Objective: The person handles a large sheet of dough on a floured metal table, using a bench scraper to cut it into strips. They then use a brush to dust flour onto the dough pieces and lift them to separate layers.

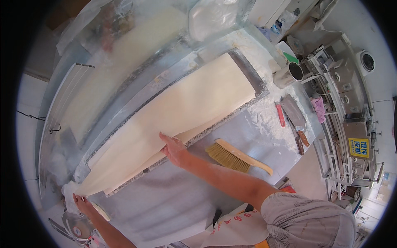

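A long, pale dough sheet [194,97] lies in layers along a speckled stone slab [249,72], running from the far right to the near left. At the sheet's narrow left end, my left hand [84,204] pinches its corner, drawn out past the slab. My right hand [175,151] is closed on the sheet's near edge around the middle, one digit lying on top and the other fingers partly hidden. Under the upper layer, a lower fold of dough [198,131] shows to the right of that hand.
A wooden-handled bench brush [239,158] lies on the metal table [165,206], right of my right forearm. Farther right are a red-handled scraper [289,110], knives [298,138], and a metal cylinder [287,75]. Flour [264,120] dusts the surface. Shelving and machines [351,95] stand beyond.
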`<action>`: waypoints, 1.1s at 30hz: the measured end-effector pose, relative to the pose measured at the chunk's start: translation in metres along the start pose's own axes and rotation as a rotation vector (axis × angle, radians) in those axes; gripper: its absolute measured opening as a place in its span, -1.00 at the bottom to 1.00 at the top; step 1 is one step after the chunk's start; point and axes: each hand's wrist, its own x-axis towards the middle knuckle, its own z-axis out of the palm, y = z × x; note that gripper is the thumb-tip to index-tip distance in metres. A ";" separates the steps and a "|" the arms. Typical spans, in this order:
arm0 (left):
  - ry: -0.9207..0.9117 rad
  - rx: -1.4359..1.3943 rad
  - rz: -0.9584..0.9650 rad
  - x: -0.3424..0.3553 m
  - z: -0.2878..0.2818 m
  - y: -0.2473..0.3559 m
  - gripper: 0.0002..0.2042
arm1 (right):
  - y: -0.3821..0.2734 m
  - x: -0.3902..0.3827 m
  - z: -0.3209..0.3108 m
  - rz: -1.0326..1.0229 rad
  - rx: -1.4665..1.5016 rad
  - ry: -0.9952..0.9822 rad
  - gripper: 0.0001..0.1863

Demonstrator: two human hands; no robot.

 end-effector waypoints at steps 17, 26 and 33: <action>-0.029 0.008 0.006 0.023 0.001 0.026 -0.56 | 0.023 0.007 -0.002 -0.001 -0.066 -0.118 -0.34; -0.047 -0.010 -0.077 0.034 -0.008 0.004 -0.53 | 0.026 -0.004 0.013 0.058 -0.103 -0.079 -0.39; -0.112 0.032 -0.039 0.019 0.007 -0.007 -0.52 | 0.026 0.004 0.004 0.071 -0.071 -0.080 -0.39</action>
